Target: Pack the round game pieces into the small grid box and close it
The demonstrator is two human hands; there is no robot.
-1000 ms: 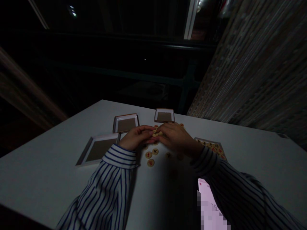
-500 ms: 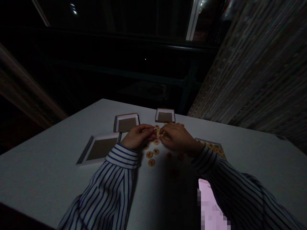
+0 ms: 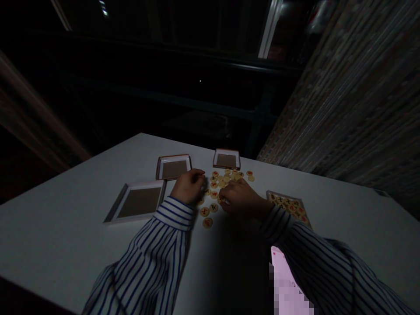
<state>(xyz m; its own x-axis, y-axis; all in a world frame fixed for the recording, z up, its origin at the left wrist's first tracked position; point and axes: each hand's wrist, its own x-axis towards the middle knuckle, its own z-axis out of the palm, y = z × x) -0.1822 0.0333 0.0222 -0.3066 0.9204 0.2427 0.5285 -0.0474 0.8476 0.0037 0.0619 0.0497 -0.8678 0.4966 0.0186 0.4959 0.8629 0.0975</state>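
Two hands at a cluster of loose discs [image 3: 226, 178] near the far edge of the table [image 3: 65, 236].
Count: four trays, namely three empty trays [image 3: 139, 202] toward the far-left edge and one filled tray [image 3: 288, 203] toward the right edge; roughly fifteen loose discs, dim light preventing an exact count. Left hand [image 3: 188, 188] curled at the cluster's left side; right hand [image 3: 241, 199] knuckles-up, fingers bent onto discs. Whether either grips a disc cannot be determined.

I have one camera, worn on the head, looking forward and down across the table [image 3: 59, 227] from its near edge. It sits close: left hand [image 3: 188, 189] and right hand [image 3: 241, 200] land mid-frame, brick wall [image 3: 354, 96] on the right.
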